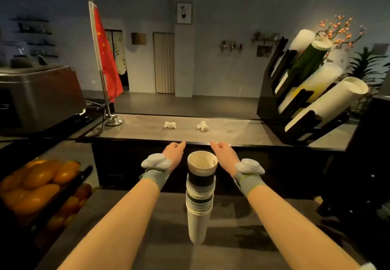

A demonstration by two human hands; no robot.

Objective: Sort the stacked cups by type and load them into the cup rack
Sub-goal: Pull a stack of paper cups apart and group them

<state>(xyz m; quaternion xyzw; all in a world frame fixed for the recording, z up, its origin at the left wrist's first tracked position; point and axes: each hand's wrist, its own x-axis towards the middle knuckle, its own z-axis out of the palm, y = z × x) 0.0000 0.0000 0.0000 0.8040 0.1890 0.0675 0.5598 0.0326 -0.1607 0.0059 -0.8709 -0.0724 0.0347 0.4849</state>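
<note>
A tall stack of paper cups (200,193) stands upright on the lower counter between my forearms; its top cup is dark-banded with a cream inside, and white cups sit below. My left hand (174,150) hovers just left of the stack's rim, fingers loosely curled, holding nothing. On the other side my right hand (222,149) does the same, apart from the cups. The black cup rack (272,100) stands at the far right of the upper counter, with slanted rows of white, green and yellow cups in it.
Two crumpled paper balls (170,124) (202,126) lie on the upper counter (232,132). A red flag on a metal stand (114,119) rises at the left, beside a grey machine (38,98). Oranges (40,183) fill a tray at lower left.
</note>
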